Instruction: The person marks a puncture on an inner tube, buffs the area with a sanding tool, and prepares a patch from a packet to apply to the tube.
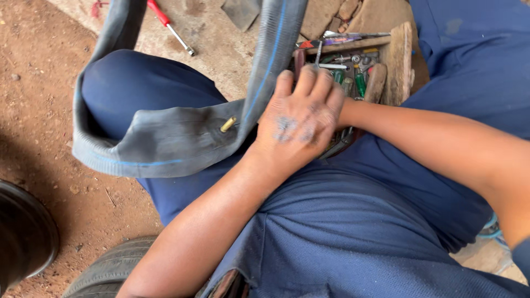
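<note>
My left hand [298,124] lies palm down over my lap, fingers stretched out and close together, its back smudged grey. My right forearm [419,132] comes in from the right. Its hand is tucked under the left hand and hidden, so I cannot tell what either palm holds. Just left of the hands, a grey rubber inner tube [165,140] with a thin blue line drapes over my left knee. Its brass valve [228,124] points toward my left hand. Directly beyond my fingers sits a wooden toolbox [400,60] full of small tools.
I sit in blue work clothes on reddish dirt. A red-handled screwdriver [168,25] lies on a concrete patch at the top. A tyre tread [110,270] shows at the bottom left, beside a dark round object [22,232].
</note>
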